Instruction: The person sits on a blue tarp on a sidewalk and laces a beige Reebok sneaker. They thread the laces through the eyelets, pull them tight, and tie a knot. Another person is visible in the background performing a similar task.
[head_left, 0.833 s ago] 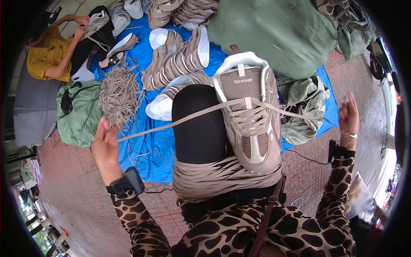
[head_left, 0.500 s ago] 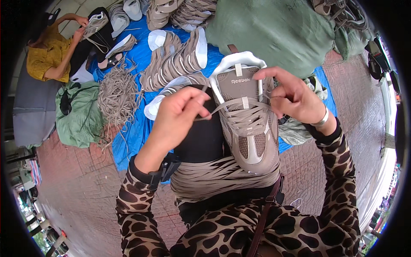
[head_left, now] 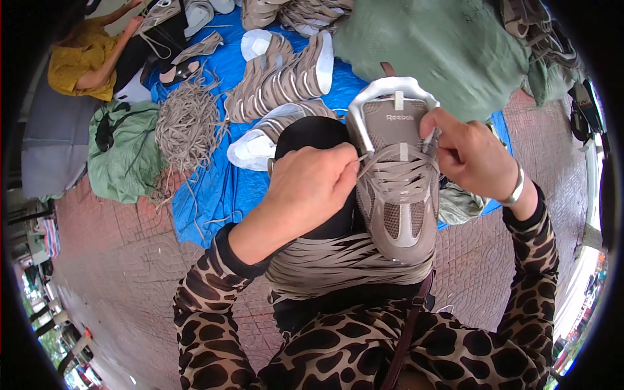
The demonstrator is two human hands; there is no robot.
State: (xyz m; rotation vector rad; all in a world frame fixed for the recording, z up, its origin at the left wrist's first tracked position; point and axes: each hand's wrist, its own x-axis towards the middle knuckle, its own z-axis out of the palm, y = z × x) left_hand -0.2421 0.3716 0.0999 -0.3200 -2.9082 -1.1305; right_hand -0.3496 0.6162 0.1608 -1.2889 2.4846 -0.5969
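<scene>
A blue tarp [head_left: 214,188] lay spread over the brick paving [head_left: 123,273], and a large green cloth bundle [head_left: 435,45] sat at its far edge. A smaller green sack [head_left: 123,156] rested at the tarp's left border, with a tangled heap of tan laces [head_left: 188,123] just beside it. Rows of tan shoes with white soles [head_left: 286,75] were stacked on the tarp, and another person in a yellow top [head_left: 88,55] sat at the far left.

Nearer, a grey-tan sneaker [head_left: 396,195] stood toe toward the wearer on the lap, beside a black rounded form [head_left: 318,136] and above a bunch of loose laces [head_left: 338,263] draped across the knees. The left hand [head_left: 312,185] was closed in a pinch on a lace end [head_left: 361,158] at the sneaker's left eyelets. The right hand [head_left: 471,156] gripped the sneaker's right collar, its index finger pressed by the tongue, fingers curled narrow. A silver bangle [head_left: 517,188] circled the right wrist.
</scene>
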